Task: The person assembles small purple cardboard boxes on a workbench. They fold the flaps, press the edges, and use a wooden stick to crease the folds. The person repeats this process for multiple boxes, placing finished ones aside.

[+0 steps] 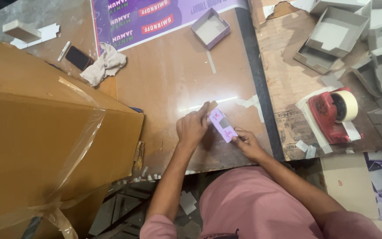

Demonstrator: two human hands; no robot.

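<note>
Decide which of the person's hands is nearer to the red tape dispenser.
Right. The right hand lies beside the dispenser, across the table's dark edge; the left hand is farther away, beyond the small lilac box.

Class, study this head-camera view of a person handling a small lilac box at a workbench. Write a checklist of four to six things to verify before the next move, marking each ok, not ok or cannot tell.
1. Left hand grips the far end of the small lilac box: ok.
2. Right hand touches the box's near end: ok.
3. Box rests over the brown tabletop, not past its edge: ok.
4. Red tape dispenser stands to the right: ok.
5. Whether the box's flaps are closed: cannot tell.
6. Open lilac tray lies well away from both hands: ok.
</note>
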